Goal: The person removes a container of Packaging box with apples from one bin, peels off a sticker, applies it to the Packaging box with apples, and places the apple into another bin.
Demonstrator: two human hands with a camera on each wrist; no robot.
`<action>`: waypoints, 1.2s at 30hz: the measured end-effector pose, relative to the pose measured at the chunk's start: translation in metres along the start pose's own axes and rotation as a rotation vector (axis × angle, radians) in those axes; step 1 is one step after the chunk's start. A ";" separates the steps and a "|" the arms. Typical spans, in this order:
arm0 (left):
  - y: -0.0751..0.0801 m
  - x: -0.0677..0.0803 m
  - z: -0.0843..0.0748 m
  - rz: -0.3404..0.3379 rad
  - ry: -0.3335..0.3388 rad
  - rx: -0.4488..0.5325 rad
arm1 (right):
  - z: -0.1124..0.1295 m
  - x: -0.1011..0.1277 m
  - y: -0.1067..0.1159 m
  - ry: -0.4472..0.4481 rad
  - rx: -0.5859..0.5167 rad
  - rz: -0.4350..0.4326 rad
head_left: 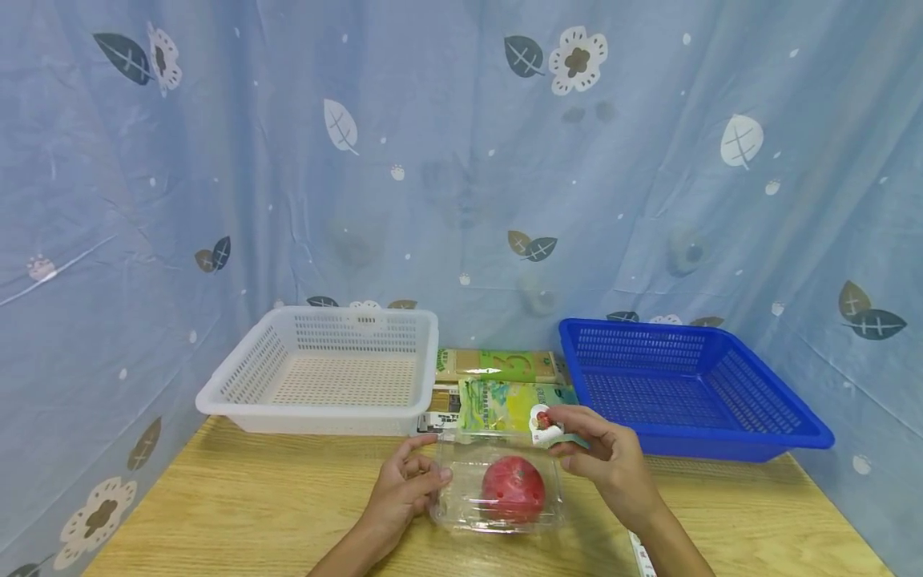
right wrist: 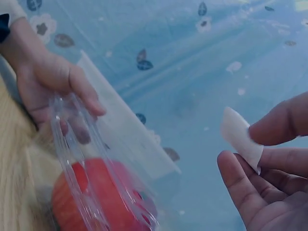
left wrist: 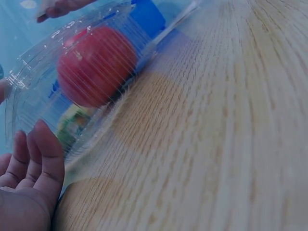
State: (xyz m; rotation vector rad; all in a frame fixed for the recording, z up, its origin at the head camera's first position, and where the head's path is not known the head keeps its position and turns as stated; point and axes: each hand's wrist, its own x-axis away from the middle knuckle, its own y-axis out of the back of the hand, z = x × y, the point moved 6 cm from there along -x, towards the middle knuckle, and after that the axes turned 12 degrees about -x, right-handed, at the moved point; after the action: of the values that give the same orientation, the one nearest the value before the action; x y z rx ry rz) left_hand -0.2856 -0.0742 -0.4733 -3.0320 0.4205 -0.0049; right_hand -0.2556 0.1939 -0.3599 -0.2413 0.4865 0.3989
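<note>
A clear plastic clamshell box (head_left: pixel 461 469) with a red tomato (head_left: pixel 513 487) inside stands at the front middle of the table. My left hand (head_left: pixel 407 485) grips the box's left end, thumb on one side and fingers on the other, as the right wrist view shows. Above the box's right part, my right hand (head_left: pixel 602 449) pinches a small sticker (head_left: pixel 544 423) between thumb and fingers. The sticker has a picture on its printed face; its white back (right wrist: pixel 238 134) shows, slightly curved, in the right wrist view. Through the clear wall, the tomato rests toward the box's right side.
A white plastic basket (head_left: pixel 317 421) stands at the back left and a blue basket (head_left: pixel 721 445) at the back right. Between them lie a green-and-yellow packet (head_left: pixel 505 405) and a flat tan-and-green pack (head_left: pixel 497 365). A white printed strip (head_left: pixel 640 553) lies under the right forearm.
</note>
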 end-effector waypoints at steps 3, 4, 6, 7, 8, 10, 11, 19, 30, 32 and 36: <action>-0.001 0.000 0.000 -0.001 0.004 -0.001 | -0.003 -0.004 -0.006 0.002 -0.035 0.002; -0.001 -0.001 0.001 -0.002 0.007 0.000 | -0.003 -0.005 -0.007 0.005 -0.049 0.000; -0.001 -0.001 0.001 -0.004 0.011 0.002 | -0.005 -0.008 -0.009 -0.002 -0.087 -0.015; -0.001 -0.001 0.001 -0.004 0.011 0.002 | -0.007 -0.009 -0.010 -0.017 -0.103 -0.032; -0.001 -0.001 0.001 -0.005 0.012 0.003 | -0.008 -0.010 -0.011 -0.023 -0.105 -0.045; 0.000 -0.001 0.001 -0.005 0.010 0.002 | -0.012 -0.012 -0.012 -0.054 -0.104 -0.086; 0.000 -0.001 0.001 -0.006 0.009 0.001 | -0.014 -0.013 -0.012 -0.075 -0.097 -0.108; 0.000 -0.001 0.001 -0.006 0.007 0.010 | -0.028 -0.016 -0.013 -0.153 -0.047 -0.195; 0.000 0.000 0.000 -0.009 0.002 0.009 | -0.042 -0.014 -0.025 -0.254 0.070 -0.169; 0.000 -0.001 0.001 -0.010 0.003 0.003 | -0.043 -0.014 -0.027 -0.259 0.092 -0.172; -0.001 0.000 0.000 -0.010 0.003 0.000 | -0.046 -0.014 -0.030 -0.219 0.162 -0.177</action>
State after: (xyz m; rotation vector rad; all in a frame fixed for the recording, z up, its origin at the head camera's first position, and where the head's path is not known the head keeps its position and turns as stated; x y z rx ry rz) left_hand -0.2851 -0.0735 -0.4732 -3.0343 0.4055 -0.0094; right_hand -0.2724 0.1479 -0.3884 -0.0811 0.2779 0.2085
